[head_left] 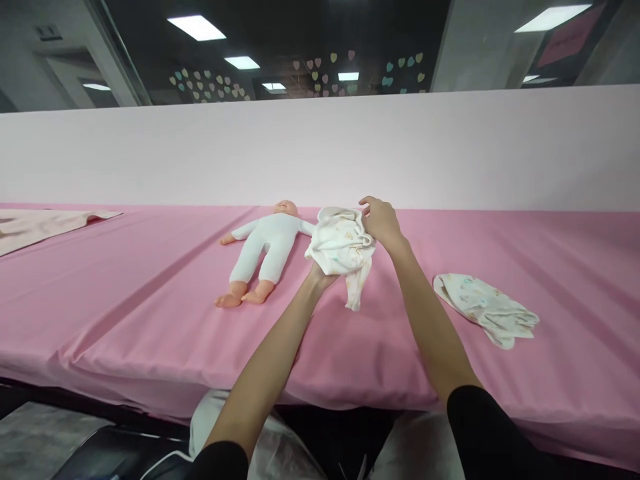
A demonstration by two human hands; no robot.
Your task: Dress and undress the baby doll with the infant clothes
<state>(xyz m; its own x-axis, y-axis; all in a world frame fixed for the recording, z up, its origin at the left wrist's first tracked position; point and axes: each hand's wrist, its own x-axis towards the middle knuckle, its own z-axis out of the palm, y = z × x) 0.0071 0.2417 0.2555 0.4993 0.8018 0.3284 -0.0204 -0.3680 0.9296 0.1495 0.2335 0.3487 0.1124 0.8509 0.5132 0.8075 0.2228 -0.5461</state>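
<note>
Head view: shirt (336, 241) bunched over the pink table (150, 333), just right of the doll (273, 240).
Front edge runs well apart from the shirt, back edge along the white wall (300, 150); wide surface separates the doll from the cloth (45, 227) at far left, and more room stretches between the shirt and the folded garment (483, 307). The left grip (323, 275) is under the shirt, fingers hidden, so whether it clasps cannot be told; the right grip (383, 223) meets the shirt's right side with bent fingers, hold unclear.
</note>
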